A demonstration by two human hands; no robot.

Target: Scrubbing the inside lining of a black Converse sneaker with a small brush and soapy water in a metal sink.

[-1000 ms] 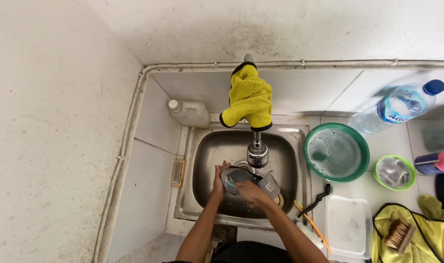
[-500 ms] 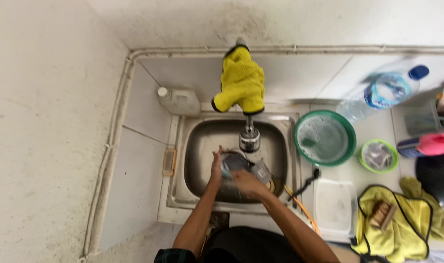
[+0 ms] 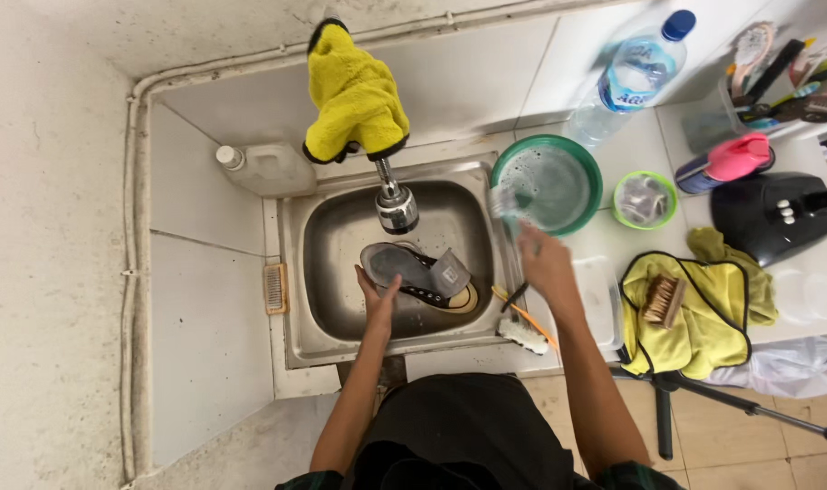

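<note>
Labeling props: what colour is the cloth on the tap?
Yellow with black edging; cloth, head view.

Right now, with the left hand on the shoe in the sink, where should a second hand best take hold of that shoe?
Probably at the heel end of the shoe, coming from the right. It lies sole-up and tilted in the sink; the left hand steadies its near edge, leaving the right end free. The right hand is raised beside the green basin, closest to that end.
</note>
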